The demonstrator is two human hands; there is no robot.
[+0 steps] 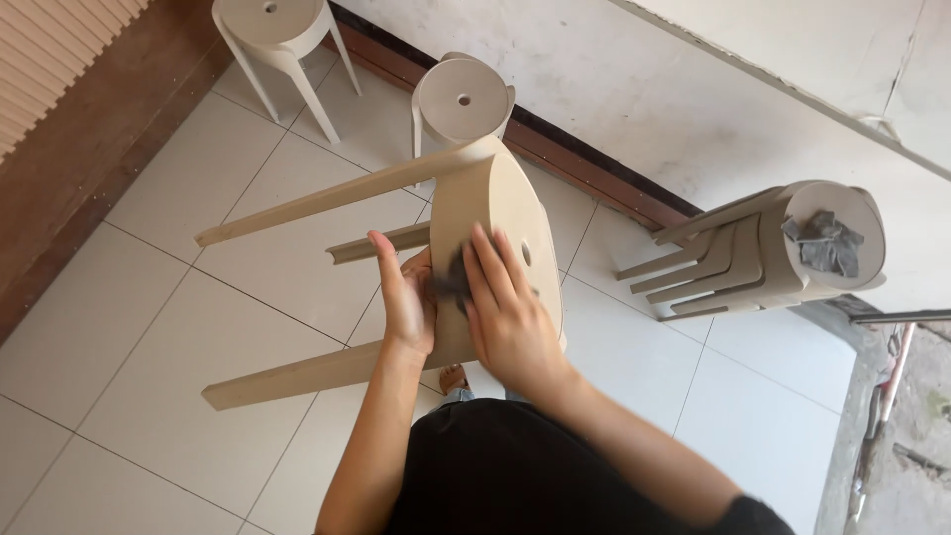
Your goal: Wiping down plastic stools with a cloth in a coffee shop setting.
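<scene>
A beige plastic stool (485, 213) is held tipped on its side above the white tiled floor (198, 327), its round seat turned toward the person and its tapered legs pointing out to the left; one leg runs toward the upper left, one toward the lower left, and a shorter-looking one shows between them. A small hole sits near the right side of the seat. The left hand (406, 297) grips the seat's near edge, thumb on the front and fingers wrapped behind. The right hand (510, 312) lies flat on the seat with fingers spread, pressing a dark grey cloth (454, 279), most of which is hidden between the two hands. Further back on the floor, toward its far left corner, an upright stool (272, 30) of the same kind is cut off by the top edge, and a second upright stool (461, 99) stands by the wall's dark skirting. To the right, a stack of stools (763, 248) lies on its side near the wall with a crumpled grey rag (824, 243) on the outermost seat. The person's black top fills the lower edge.
</scene>
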